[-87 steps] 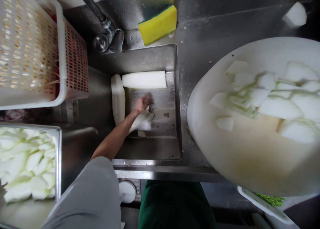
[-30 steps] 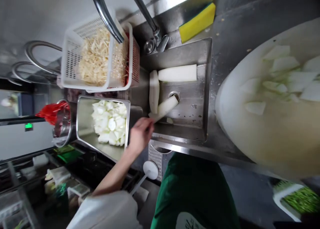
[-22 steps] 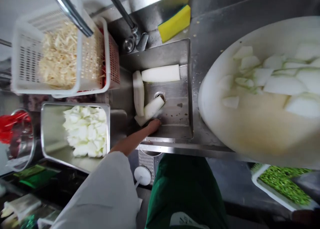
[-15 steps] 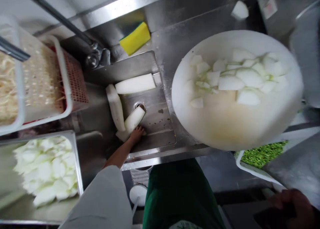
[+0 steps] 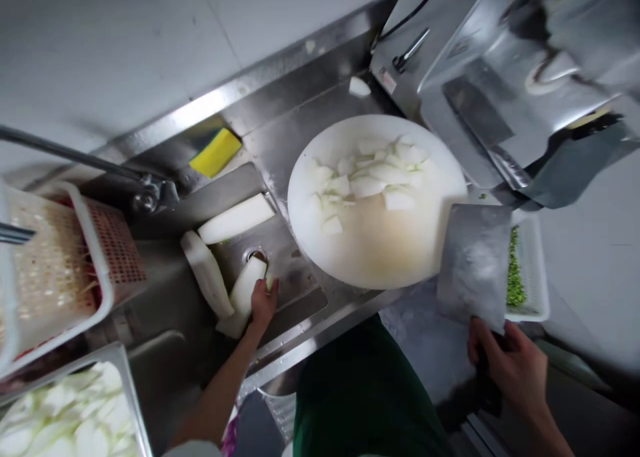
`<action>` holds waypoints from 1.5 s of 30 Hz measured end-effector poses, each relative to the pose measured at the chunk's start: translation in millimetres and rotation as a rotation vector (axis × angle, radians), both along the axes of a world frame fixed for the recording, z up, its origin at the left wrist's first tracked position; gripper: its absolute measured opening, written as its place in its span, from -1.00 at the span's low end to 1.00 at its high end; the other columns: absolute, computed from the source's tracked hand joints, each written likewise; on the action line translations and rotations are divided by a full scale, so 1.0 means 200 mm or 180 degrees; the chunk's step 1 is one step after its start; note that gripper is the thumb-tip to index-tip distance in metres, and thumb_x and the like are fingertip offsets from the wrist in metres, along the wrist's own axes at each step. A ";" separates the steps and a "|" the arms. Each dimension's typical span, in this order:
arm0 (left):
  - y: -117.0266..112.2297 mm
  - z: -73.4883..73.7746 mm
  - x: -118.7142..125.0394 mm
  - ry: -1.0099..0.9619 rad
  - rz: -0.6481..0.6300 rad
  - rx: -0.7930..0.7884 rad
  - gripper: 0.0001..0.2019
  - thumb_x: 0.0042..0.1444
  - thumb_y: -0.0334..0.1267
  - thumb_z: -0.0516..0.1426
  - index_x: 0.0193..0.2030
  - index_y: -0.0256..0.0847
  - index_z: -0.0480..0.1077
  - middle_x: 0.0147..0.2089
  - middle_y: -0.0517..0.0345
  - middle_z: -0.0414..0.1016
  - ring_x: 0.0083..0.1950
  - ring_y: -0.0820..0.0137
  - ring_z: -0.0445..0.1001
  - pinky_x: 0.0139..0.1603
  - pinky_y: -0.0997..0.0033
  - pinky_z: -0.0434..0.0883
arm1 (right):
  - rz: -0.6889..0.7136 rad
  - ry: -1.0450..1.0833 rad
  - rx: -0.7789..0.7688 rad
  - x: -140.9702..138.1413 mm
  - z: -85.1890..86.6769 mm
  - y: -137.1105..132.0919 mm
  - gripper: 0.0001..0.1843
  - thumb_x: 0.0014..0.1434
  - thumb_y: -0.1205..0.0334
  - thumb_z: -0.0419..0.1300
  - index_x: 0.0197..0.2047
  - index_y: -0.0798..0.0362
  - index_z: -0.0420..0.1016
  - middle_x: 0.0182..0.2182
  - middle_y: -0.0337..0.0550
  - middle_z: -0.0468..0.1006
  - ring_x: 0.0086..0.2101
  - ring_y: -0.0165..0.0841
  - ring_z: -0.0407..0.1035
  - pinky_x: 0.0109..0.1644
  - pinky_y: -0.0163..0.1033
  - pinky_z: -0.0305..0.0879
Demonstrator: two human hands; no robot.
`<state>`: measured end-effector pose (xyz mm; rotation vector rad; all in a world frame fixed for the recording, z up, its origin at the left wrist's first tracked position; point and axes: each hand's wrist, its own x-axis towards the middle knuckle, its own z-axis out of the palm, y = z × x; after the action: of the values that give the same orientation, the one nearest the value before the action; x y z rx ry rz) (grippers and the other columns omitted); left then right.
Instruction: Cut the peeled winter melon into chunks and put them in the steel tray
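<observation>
While the left hand [image 5: 263, 304] reaches into the steel sink [image 5: 295, 280], its fingers pinch a small pale scrap [image 5: 271, 284] just beside a long white chunk [image 5: 243, 296], whose upper end lies at the drain [image 5: 255, 254]. Two more lengths share the basin: a back piece [image 5: 237, 218] along the far wall and a side piece [image 5: 207, 274] along the left.

At the person's other side, the right hand [image 5: 507, 360] grips a broad cleaver [image 5: 475, 260], fingers curled round a handle partly lost in shadow. The blade hangs between the round white board [image 5: 395, 250] and a white basket [image 5: 539, 270] of chopped greens [image 5: 515, 277]; whether it touches the board, the view cannot tell.

On the board, to the right of the sink, white slices [image 5: 383, 170] lie heaped toward the far side. A loose wedge [image 5: 359, 86] rests farther back on the counter [image 5: 285, 120], and a yellow sponge [image 5: 216, 152] sits behind the basin, near the tap [image 5: 153, 194]. Cut pale pieces [image 5: 75, 410] fill the visible part of a metal pan [image 5: 133, 397] at lower left.
</observation>
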<state>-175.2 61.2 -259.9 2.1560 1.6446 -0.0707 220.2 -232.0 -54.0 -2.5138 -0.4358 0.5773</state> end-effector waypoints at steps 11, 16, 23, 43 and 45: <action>0.39 0.75 1.30 -0.1821 -0.0425 0.1098 -0.45 0.42 -0.01 -0.02 0.44 -0.20 0.18 0.52 -0.24 -0.02 0.56 0.08 0.01 0.51 0.01 0.14 | 0.0031 0.1079 0.0683 0.31 -0.20 0.14 -0.47 0.14 -0.35 0.17 -0.55 -0.09 0.25 -0.75 -0.21 0.40 -0.71 -0.31 0.30 -0.59 -0.24 0.24; 0.43 0.71 1.49 -0.1411 -0.0449 0.0979 -0.24 0.32 0.08 0.12 0.53 -0.16 0.00 0.57 -0.22 -0.12 0.59 0.06 -0.08 0.51 0.00 0.15 | 0.0432 0.1000 0.0634 0.58 -0.19 0.39 -0.56 0.15 -0.26 0.15 -0.49 -0.11 0.22 -0.76 -0.22 0.41 -0.71 -0.32 0.30 -0.55 -0.25 0.26; 0.35 0.76 1.60 -0.1512 -0.1047 0.0925 -0.19 0.21 0.13 0.21 0.50 -0.19 0.11 0.55 -0.23 -0.07 0.57 0.01 -0.07 0.54 -0.09 0.04 | 0.1138 0.1324 0.0468 0.85 -0.17 0.77 -0.68 0.20 -0.05 0.19 -0.40 -0.10 0.16 -0.75 -0.28 0.41 -0.71 -0.35 0.32 -0.60 -0.31 0.16; -0.09 0.80 1.85 -0.1602 -0.0645 0.1120 -0.38 0.04 0.06 0.30 0.23 -0.16 0.48 0.40 -0.19 0.16 0.47 -0.09 0.05 0.47 -0.20 0.08 | 0.0847 0.1785 0.1191 0.18 -0.20 0.75 -0.69 0.17 -0.13 0.15 -0.30 -0.07 0.24 -0.72 -0.35 0.39 -0.69 -0.32 0.31 -0.58 -0.27 0.24; -0.11 0.82 1.84 -0.1560 -0.0651 0.1108 -0.37 0.02 0.06 0.31 0.22 -0.15 0.49 0.40 -0.19 0.16 0.46 -0.11 0.05 0.46 -0.22 0.07 | 0.0878 0.1747 0.1236 0.17 -0.19 0.73 -0.67 0.17 -0.15 0.15 -0.30 -0.07 0.25 -0.72 -0.34 0.39 -0.68 -0.31 0.31 -0.56 -0.26 0.25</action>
<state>192.8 38.4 -95.1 2.3358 1.2175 0.6755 254.2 -86.8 -91.5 -1.8412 -0.6135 1.1280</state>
